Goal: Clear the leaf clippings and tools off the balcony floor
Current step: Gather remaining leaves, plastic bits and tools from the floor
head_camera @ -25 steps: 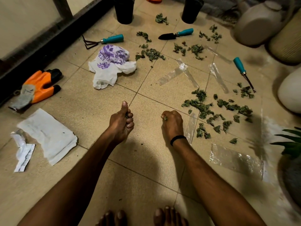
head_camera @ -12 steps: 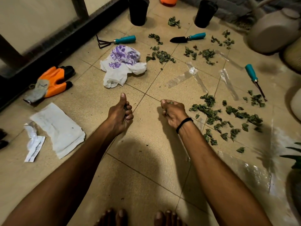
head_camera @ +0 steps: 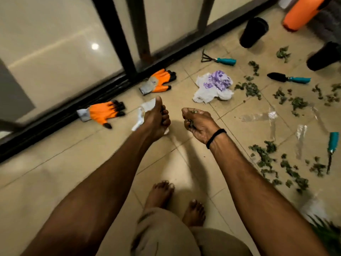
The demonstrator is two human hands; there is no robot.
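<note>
My right hand [head_camera: 198, 122] is curled round a small bunch of green leaf clippings, palm turned up. My left hand [head_camera: 156, 118] is a closed fist with the thumb up; whether it holds clippings I cannot tell. Both hover above the tiled floor. More leaf clippings [head_camera: 267, 157] lie scattered at the right and further clippings [head_camera: 250, 89] beside a white and purple plastic bag [head_camera: 214, 86]. A teal-handled hand rake [head_camera: 218, 60], a teal-handled trowel [head_camera: 289, 78] and a third teal-handled tool [head_camera: 333, 145] lie on the floor.
Two orange gloves [head_camera: 159, 81] [head_camera: 101, 112] lie along the black window frame [head_camera: 110, 85]. White paper [head_camera: 145, 111] sits under my left hand. Clear plastic strips [head_camera: 271, 117], two black pots [head_camera: 253, 32] and an orange object [head_camera: 302, 12] are at the right. My bare feet [head_camera: 160, 194] stand below.
The view has swung left and risen, showing the window frame and a second glove. Both hands lifted off the floor together, and my right hand turned palm up with clippings in it.
</note>
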